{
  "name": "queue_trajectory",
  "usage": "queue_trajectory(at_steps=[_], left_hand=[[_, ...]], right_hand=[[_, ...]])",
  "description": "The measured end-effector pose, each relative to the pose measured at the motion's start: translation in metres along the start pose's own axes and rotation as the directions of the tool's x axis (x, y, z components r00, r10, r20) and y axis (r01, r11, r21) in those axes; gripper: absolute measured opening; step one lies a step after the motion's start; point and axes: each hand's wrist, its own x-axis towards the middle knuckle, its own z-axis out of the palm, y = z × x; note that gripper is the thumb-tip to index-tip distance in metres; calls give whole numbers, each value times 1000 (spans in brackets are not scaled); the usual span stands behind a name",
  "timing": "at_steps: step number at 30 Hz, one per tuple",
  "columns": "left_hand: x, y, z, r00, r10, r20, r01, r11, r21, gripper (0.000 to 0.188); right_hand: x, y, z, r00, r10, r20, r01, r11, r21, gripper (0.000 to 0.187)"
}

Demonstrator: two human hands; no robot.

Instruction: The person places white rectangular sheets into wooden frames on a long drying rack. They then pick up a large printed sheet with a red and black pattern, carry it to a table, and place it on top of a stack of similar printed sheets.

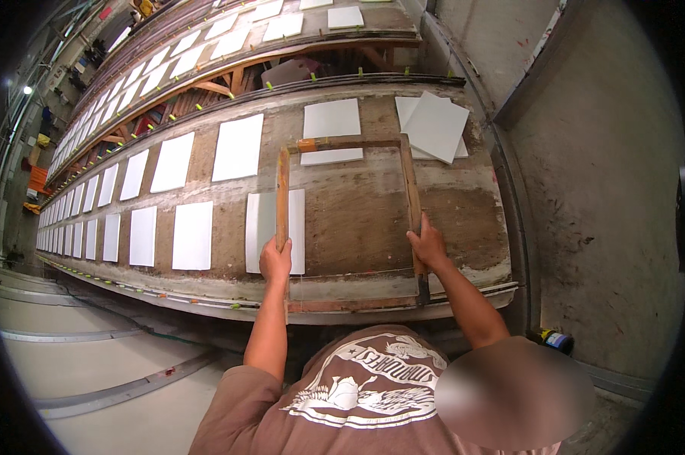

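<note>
My left hand [275, 260] is wrapped round the left bar of a rectangular wooden screen-printing frame [283, 197]. On its opposite bar, my right hand [428, 241] has its fingers closed. The frame is held over the near right end of a long, stained table [463, 220], and the brown tabletop shows through its middle. I cannot tell whether it touches the surface. Under the left bar lies a white sheet [297, 227], partly crossed by the wood. The far bar passes over another white sheet [332, 119].
Two overlapping white sheets [437, 125] lie askew at the table's far right corner. Rows of white sheets [193, 235] run away to the left. A second table [312, 42] with sheets stands beyond. A grey wall [592, 205] bounds the right, with a dark bottle [556, 340] below.
</note>
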Motion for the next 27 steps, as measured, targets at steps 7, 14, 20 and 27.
queue_trajectory(at_steps=[7,14,20,27], left_hand=[[-2,46,-9,989,102,-107,-110,992,-67,30],[8,58,-14,984,116,-134,-138,977,-164,29],[-2,65,-13,990,77,-118,-91,989,-119,29],[-21,70,-4,986,112,-122,-123,989,-82,24]], right_hand=[[10,23,-10,996,-12,-87,22,992,124,82],[49,44,-21,972,-78,-220,177,859,480,71],[163,93,-35,928,363,-80,-139,539,831,45],[259,81,-58,787,608,104,-165,46,985,31]])
